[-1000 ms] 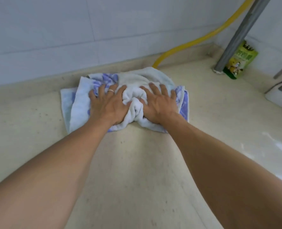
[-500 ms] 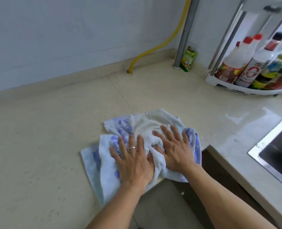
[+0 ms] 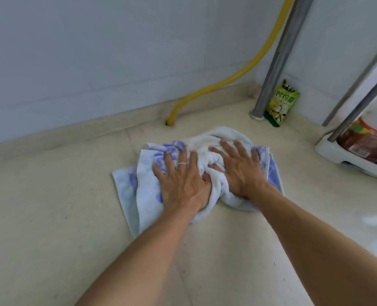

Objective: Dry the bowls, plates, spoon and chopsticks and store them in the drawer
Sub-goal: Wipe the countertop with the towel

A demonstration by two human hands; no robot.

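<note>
Both my hands lie flat on the towel [image 3: 148, 195], fingers straight and spread, pressing down rather than gripping. My left hand [image 3: 181, 184], with a ring on one finger, covers the towel's left half; my right hand [image 3: 240, 171] covers its right half, and a bunched ridge of white cloth rises between the two thumbs. Whether the thumbs pinch that ridge I cannot tell, since the cloth hides their tips. I judge that I am blotting my palms or flattening the towel before the next item is dried; to do it well I would keep the palms flat, press evenly, and smooth the ridge outward so a dry, flat patch is ready. The towel, white with blue-violet print, is rumpled on the pale desk [image 3: 50, 228], one corner trailing past my left hand. No bowl, plate, spoon or chopsticks show here, nor the drawer, so the task's things are out of view and I cannot say how many are done. Beyond the towel a yellow hose [image 3: 227, 81] enters the desk at the wall. To the towel's far right stand a grey pipe [image 3: 273, 69] and a green packet [image 3: 280, 104], and further right a white rack [image 3: 335, 151] holding bottles.
</note>
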